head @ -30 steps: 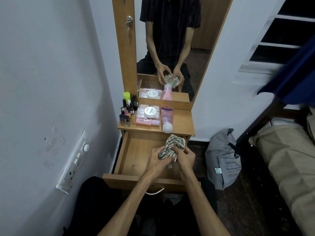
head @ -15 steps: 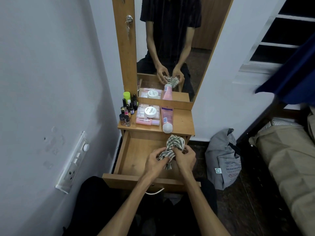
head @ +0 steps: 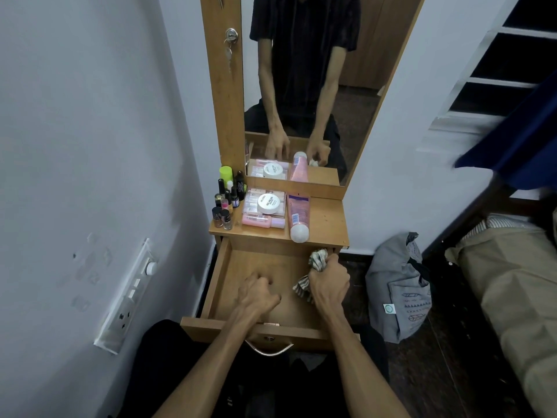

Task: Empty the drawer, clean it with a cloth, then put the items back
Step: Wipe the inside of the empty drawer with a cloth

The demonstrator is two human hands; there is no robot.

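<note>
Wooden shelf (head: 327, 220), pink tube (head: 298, 217), bottles (head: 226, 203), perhaps polish

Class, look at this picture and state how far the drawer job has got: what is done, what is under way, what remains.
Done: the drawer looks emptied; the pink tube, white jar and small bottles sit on the dresser top.
Under way: the right hand grips the striped cloth at the drawer's right side, while the left hand rests inside.
Left: wiping the drawer, then returning the items.

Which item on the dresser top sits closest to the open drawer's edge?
The pink tube lying flat with its white cap toward the front. The cap reaches the front edge of the dresser top, while the small bottles sit further back.
</note>
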